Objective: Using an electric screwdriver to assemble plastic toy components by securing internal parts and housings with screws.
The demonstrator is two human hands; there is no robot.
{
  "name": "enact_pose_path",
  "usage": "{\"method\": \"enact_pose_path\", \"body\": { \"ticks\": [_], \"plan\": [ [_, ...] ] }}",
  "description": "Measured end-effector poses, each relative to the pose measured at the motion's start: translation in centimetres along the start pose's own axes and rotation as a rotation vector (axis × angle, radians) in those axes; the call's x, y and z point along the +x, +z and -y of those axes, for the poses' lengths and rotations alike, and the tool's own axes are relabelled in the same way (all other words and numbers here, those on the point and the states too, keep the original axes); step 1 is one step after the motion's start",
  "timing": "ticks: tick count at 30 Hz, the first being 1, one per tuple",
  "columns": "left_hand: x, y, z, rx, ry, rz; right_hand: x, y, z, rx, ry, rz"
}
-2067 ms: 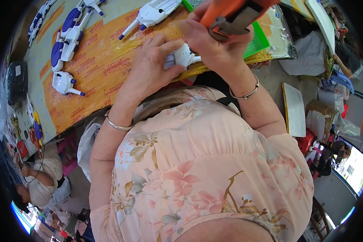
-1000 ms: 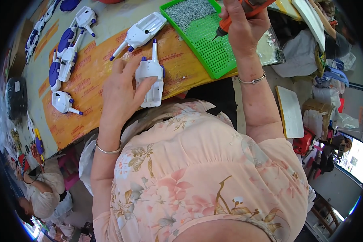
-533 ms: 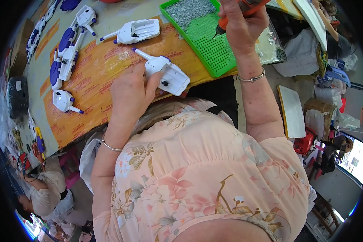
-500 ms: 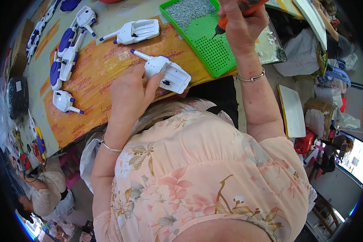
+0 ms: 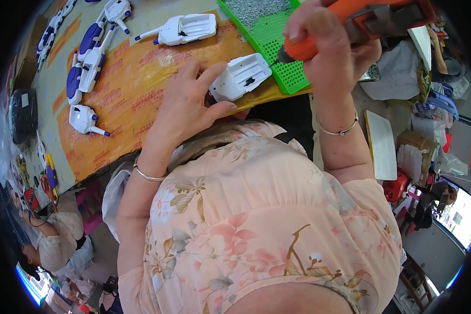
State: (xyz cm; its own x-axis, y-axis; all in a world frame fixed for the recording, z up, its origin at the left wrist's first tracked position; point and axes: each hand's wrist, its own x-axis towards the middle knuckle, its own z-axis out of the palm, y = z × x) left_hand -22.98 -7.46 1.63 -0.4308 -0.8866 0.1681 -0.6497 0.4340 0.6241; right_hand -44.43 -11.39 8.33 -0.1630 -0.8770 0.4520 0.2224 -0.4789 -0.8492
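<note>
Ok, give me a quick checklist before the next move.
1. Orange power tool gripped by right hand: ok.
2. Left hand at white housing: ok; firmness cannot tell.
3. Housing lying hollow side up: ok.
4. Bit over the housing's middle: not ok; it appears by the right end.
5. Green tray stocked: ok, grey metal pieces at far end.
6. Screw on bit: cannot tell.
</note>
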Motion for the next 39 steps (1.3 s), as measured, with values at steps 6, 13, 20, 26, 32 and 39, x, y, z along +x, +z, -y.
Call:
{"method": "enact_pose_path", "body": {
  "ticks": [6, 13, 20, 26, 32, 39],
  "plan": [
    [0.2, 1.7, 0.4, -0.098, -0.031, -0.074, 1.9, 2.0, -5.3, 0.319, -0.503, 0.326],
    [0.3, 1.7, 0.5, -0.19, -0.067, -0.06, 2.2, 1.8, -7.9, 0.296, -0.538, 0.319],
    [0.4, 1.6, 0.3, -0.188, -0.08, -0.055, 1.4, 2.3, -7.1, 0.166, -0.267, 0.218],
    [0.6, 1.5, 0.3, -0.192, -0.09, -0.051, 0.1, 2.7, -7.0, 0.158, -0.27, 0.226],
    [0.7, 1.5, 0.1, -0.183, -0.085, -0.038, -0.4, 2.4, -6.5, -0.065, -0.055, 0.095],
    [0.8, 1.5, 0.2, -0.182, -0.084, -0.046, -0.4, 2.1, -5.4, 0.02, -0.02, 0.131]
  ]
}}
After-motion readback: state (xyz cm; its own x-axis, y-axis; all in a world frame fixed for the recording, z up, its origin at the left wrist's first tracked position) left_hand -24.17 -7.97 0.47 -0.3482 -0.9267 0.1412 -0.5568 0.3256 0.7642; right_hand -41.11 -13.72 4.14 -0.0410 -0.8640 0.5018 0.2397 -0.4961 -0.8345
